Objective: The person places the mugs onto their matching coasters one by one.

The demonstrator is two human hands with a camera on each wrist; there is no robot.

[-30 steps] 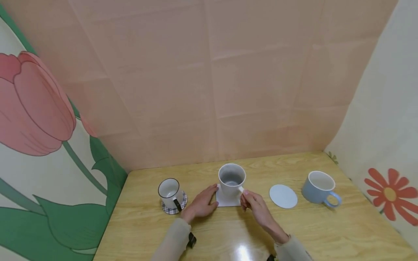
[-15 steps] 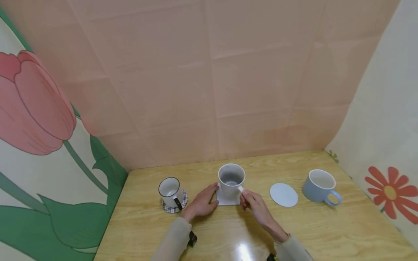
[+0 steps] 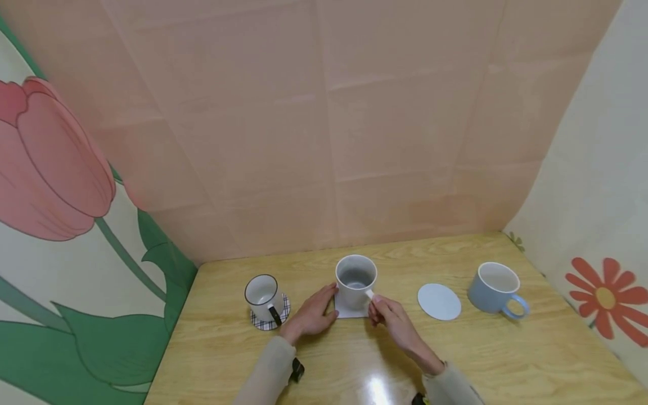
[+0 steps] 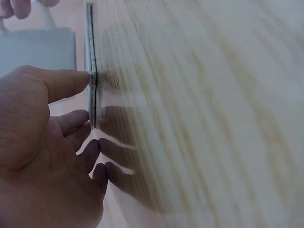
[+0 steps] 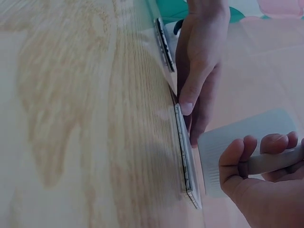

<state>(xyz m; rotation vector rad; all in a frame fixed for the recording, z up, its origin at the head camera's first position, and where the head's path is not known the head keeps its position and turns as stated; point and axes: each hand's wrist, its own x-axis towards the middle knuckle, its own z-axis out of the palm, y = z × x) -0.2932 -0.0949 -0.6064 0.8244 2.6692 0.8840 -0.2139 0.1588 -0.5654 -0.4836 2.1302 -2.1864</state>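
Note:
My right hand point(image 3: 397, 323) grips a white mug point(image 3: 356, 281) by its handle, fingers curled round it in the right wrist view. The mug stands upright, close over a square white coaster point(image 3: 351, 313), and covers most of it in the head view. My left hand point(image 3: 311, 315) lies at the coaster's left side; its thumb point(image 4: 71, 83) and fingertips touch the edge, and the fingers are fairly straight. Left of this hand, a white mug with a dark rim point(image 3: 262, 295) and dark handle sits on a round plaid coaster point(image 3: 259, 325).
A round pale-blue coaster point(image 3: 439, 302) lies flat on the wooden table point(image 3: 324, 365), to the right of the right hand. Beyond it stands a blue mug point(image 3: 488, 295), handle to the right. A pink cloth backdrop point(image 3: 324, 169) rises behind the table, with flower-printed panels at both sides.
The white mug and my right hand have shifted slightly left over the square coaster. My left hand stays at the coaster's edge.

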